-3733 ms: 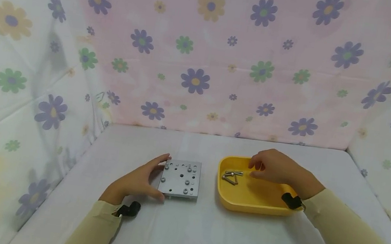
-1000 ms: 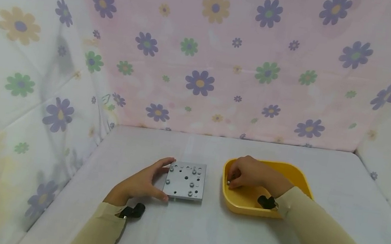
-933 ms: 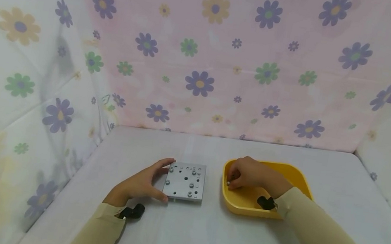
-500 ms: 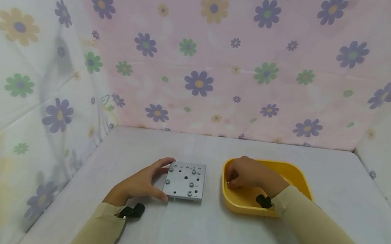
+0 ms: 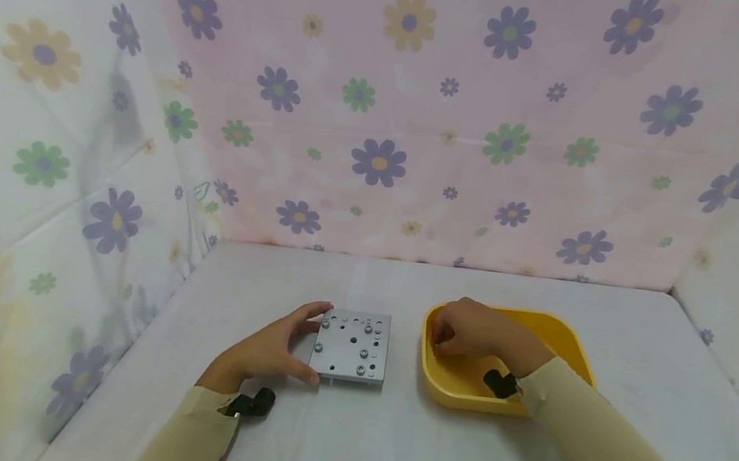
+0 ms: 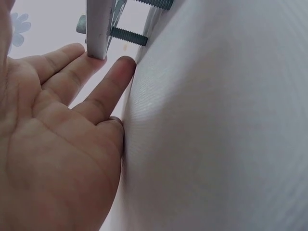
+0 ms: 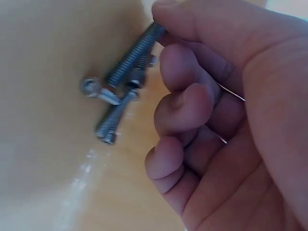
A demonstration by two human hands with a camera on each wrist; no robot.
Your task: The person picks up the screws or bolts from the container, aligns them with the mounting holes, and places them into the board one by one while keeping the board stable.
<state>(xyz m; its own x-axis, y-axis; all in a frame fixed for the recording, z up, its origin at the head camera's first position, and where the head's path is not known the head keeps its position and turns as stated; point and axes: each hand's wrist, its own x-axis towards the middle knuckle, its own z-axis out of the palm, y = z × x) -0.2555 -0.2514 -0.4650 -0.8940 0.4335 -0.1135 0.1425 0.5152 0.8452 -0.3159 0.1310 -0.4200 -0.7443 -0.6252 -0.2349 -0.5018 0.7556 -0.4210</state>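
Observation:
A square silver metal plate (image 5: 350, 354) with holes and several socket-head screws stands on the table; threaded screw ends (image 6: 129, 36) show below it in the left wrist view. My left hand (image 5: 268, 348) holds the plate's left side, thumb by the near corner and a finger at the far one. My right hand (image 5: 476, 330) is inside the yellow tray (image 5: 473, 401), at its left end. In the right wrist view its thumb and forefinger pinch a screw (image 7: 134, 55) by one end. Other loose screws (image 7: 111, 118) lie just beyond, slightly blurred; the hand hides them in the head view.
A white cloth covers the table (image 5: 338, 454). Flower-printed cloth walls (image 5: 421, 112) rise at the back and both sides. The tray stands to the right of the plate with a gap between them. Small black cameras (image 5: 251, 403) sit on both wrists.
Since the earliest frame, my right hand has moved left and down in the tray to the screws and pinched one. Over the last second it barely moves. My left hand stays at the plate.

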